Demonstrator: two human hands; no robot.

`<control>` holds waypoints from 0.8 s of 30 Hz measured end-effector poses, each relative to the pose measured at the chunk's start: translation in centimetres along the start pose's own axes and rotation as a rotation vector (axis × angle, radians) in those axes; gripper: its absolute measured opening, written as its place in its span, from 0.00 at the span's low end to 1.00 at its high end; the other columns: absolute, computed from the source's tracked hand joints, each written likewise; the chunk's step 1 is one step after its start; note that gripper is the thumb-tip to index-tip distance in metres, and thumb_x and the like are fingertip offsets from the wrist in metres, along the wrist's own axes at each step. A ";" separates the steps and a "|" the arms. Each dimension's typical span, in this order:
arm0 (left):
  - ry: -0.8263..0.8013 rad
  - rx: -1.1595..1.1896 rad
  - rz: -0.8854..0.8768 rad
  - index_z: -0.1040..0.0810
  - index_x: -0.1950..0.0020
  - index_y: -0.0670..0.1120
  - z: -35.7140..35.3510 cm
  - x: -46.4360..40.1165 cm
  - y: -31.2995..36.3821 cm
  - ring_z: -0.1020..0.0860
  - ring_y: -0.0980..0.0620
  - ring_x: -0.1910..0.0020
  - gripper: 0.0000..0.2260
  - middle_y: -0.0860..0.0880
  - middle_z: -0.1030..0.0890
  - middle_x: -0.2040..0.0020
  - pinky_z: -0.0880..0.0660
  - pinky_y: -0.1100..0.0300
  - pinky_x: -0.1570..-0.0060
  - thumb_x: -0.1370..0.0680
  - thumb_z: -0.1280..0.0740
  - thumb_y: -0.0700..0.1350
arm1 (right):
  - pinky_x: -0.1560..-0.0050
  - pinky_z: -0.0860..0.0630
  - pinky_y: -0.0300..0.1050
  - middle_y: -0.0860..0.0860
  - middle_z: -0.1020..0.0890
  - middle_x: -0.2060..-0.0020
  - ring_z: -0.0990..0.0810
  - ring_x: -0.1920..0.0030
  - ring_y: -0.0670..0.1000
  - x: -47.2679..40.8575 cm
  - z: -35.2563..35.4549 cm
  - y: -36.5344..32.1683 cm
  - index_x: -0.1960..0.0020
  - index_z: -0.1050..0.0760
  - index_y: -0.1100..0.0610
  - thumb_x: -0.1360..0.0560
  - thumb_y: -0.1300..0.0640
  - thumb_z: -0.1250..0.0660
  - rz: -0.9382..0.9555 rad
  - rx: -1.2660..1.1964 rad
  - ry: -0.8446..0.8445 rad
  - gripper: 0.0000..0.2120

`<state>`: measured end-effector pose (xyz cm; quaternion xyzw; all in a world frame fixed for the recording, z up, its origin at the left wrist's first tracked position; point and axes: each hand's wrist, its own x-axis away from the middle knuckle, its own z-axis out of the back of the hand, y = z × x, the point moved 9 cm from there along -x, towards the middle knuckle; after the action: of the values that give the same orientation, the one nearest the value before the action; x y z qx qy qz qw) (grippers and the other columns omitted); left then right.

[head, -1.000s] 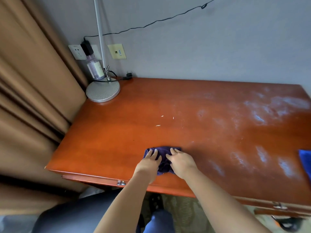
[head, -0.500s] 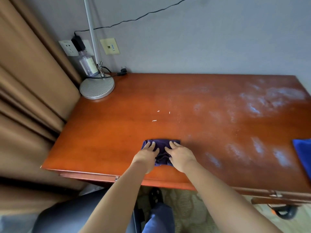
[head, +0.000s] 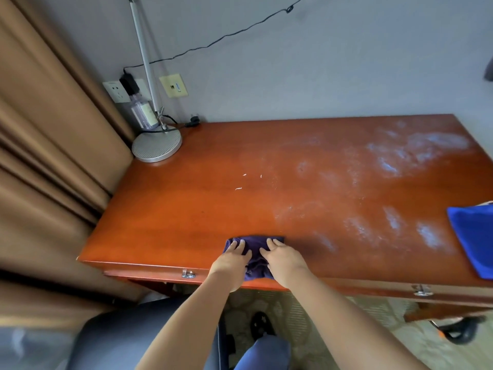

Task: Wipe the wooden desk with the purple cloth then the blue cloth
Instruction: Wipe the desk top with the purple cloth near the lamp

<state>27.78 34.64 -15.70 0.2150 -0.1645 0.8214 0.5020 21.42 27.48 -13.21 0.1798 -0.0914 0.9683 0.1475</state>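
The purple cloth (head: 255, 252) lies bunched on the wooden desk (head: 186, 209) at its front edge, near the middle. My left hand (head: 231, 259) presses on the cloth's left part with fingers laid flat. My right hand (head: 285, 259) presses on its right part the same way. The cloth's near side hangs slightly over the desk's front edge between my wrists. The blue cloth (head: 473, 236) lies flat at the desk's right side, partly cut off by the frame. White dusty smears (head: 400, 158) cover the desk's right half.
A lamp with a round silver base (head: 157, 146) and a small bottle (head: 141, 113) stand at the desk's back left corner, cables beside them. A brown curtain (head: 48, 145) hangs on the left. Small white crumbs (head: 241, 182) lie mid-desk. Drawer handles (head: 188, 274) show below the front edge.
The view has shifted, so the desk sits differently in frame. Both hands stay flat on the purple cloth at the front edge, with little movement of the cloth.
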 end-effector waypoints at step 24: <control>0.118 0.155 -0.005 0.49 0.22 0.50 6.9 -12.0 -8.3 0.58 0.49 0.22 0.27 0.49 0.57 0.21 0.36 0.54 0.30 0.18 0.42 0.42 | 0.32 0.33 0.48 0.54 0.49 0.23 0.49 0.23 0.51 -14.4 6.5 4.4 0.23 0.46 0.52 0.19 0.59 0.42 -0.044 -0.029 0.033 0.27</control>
<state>41.30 25.92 -15.54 0.2047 -0.0702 0.8417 0.4947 34.99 18.24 -13.19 0.1635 -0.0991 0.9662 0.1727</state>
